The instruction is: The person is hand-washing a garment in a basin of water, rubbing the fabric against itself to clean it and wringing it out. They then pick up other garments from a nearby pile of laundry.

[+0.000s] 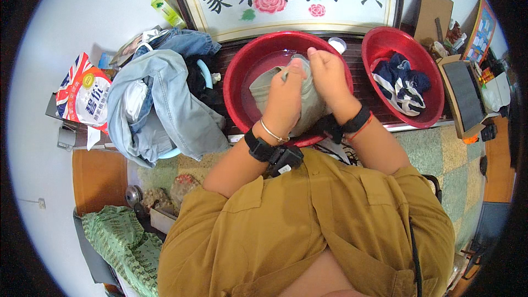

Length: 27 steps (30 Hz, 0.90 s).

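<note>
Both of my hands grip a wet-looking greyish-green garment (pixel 311 109) over a large red plastic basin (pixel 236 70). My left hand (pixel 284 95) is closed on the cloth near the basin's middle. To its right, my right hand (pixel 328 76) pinches the same garment, its thumb pointing up. Part of the cloth spreads to the left inside the basin, and shallow water (pixel 264 64) shows along the far side. The fingertips are mostly hidden behind the hands and the fabric.
On the left, light-blue jeans (pixel 165 86) are heaped over a pale blue basket, beside a detergent bag (pixel 84 95). A smaller red basin (pixel 435 86) at right holds navy-and-white clothing (pixel 402 86). Behind stand a small white-filled tub (pixel 337 44) and a framed rose picture (pixel 284 4).
</note>
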### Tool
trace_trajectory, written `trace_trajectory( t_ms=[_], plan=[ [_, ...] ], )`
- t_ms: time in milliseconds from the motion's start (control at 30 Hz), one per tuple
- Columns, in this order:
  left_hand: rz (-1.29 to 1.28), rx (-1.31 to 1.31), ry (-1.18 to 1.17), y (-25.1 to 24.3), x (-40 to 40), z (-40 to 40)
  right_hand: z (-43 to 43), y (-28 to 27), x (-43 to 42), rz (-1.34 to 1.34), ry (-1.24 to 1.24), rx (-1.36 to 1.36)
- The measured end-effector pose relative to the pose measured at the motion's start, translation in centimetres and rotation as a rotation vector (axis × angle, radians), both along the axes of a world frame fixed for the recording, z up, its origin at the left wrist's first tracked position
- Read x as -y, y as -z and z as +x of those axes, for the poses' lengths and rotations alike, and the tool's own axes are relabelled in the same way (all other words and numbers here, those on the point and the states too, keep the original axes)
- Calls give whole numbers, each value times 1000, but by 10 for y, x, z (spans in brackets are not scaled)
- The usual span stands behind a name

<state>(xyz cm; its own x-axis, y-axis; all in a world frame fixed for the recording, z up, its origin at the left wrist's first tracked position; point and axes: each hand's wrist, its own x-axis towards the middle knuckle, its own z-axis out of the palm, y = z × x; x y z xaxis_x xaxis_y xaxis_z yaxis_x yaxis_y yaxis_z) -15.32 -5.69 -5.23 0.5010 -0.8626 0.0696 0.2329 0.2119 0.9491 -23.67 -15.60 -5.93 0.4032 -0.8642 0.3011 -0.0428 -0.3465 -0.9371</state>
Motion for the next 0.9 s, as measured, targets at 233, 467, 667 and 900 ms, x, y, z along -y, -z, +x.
trace_trajectory(
  t_ms=[233,467,667,900],
  plan=[
    [75,57,-21,6,8,27,0,-13,-61,-516,-147,3],
    [-23,-195,20,2,-2,0,-1,-10,-21,-256,27,-69],
    [31,-217,45,28,10,16,1,-5,-42,-556,-59,-86],
    [92,-324,55,34,14,26,-3,-14,-43,-597,-100,-128]
  ],
)
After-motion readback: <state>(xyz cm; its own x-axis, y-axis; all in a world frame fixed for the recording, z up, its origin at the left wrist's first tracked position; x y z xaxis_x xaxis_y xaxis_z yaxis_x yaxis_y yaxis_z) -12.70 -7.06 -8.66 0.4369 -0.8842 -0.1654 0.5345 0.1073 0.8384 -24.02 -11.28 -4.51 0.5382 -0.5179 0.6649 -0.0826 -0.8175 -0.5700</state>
